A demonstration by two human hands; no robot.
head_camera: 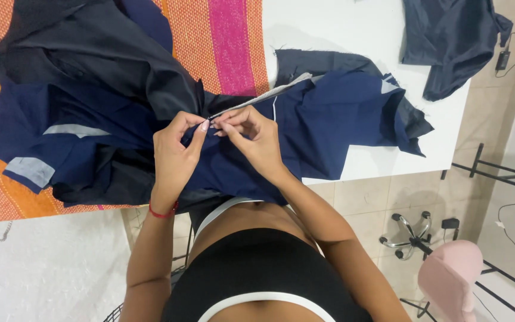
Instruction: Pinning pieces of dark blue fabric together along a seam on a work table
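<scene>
My left hand (177,152) and my right hand (254,138) meet over a navy blue fabric piece (335,125) that lies at the near edge of a white table (353,30). Both pinch its grey-white edge strip (257,98), fingertips nearly touching at the strip's near end. A red string bracelet sits on my left wrist. Whether a pin or needle is between the fingers is too small to tell.
A heap of dark navy and black garments (84,65) with grey patches lies left on an orange and pink woven cloth (227,42). Another dark fabric piece (448,36) hangs off the far right corner. A pink chair (451,277) and a chair base stand on the tiled floor.
</scene>
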